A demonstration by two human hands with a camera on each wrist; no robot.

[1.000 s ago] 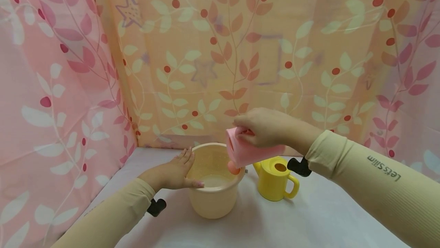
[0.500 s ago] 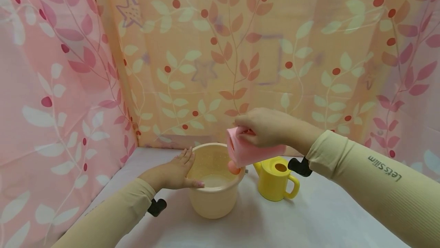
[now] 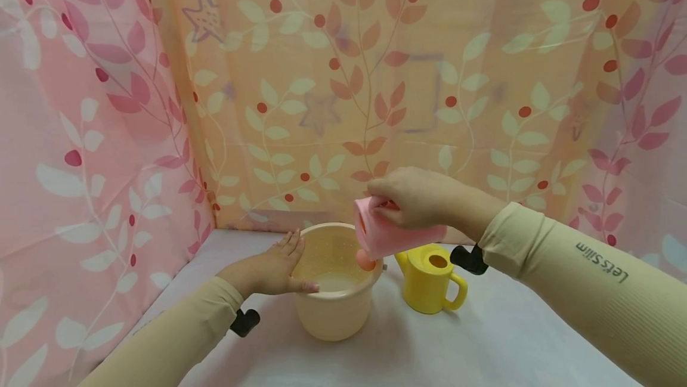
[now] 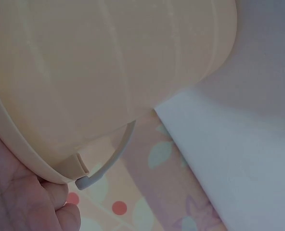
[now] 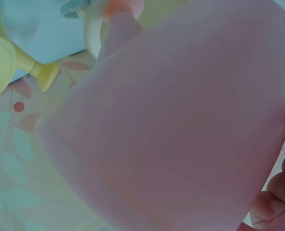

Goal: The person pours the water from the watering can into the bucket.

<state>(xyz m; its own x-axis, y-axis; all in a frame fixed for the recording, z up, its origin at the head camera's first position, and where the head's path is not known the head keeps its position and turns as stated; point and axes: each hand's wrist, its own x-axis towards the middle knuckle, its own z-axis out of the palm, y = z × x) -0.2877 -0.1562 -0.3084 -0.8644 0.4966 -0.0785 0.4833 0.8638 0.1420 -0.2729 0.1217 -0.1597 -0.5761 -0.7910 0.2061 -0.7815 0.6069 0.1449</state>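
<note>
A pink watering can (image 3: 410, 237) hangs tilted over the right side of a cream bucket (image 3: 333, 318), its orange-pink rose (image 3: 367, 260) inside the rim. My right hand (image 3: 413, 196) grips the can's handle from above. Curled fingers (image 5: 272, 202) show at the edge of the can in the right wrist view. My left hand (image 3: 271, 271) rests on the bucket's left rim, fingers spread and thumb laid over the near rim. In the left wrist view, part of the hand (image 4: 27, 197) touches the rim beside a grey bail handle (image 4: 106, 166). Whether water is flowing cannot be made out.
A yellow watering can (image 3: 426, 285) stands on the white tabletop (image 3: 456, 351) just right of the bucket, below my right wrist. Patterned curtains (image 3: 343, 89) close off the back and both sides. Dark wrist mounts sit on both sleeves.
Almost nothing differs. The pink watering can stays tilted over the bucket with barely any shift, and my left hand keeps its place on the rim.
</note>
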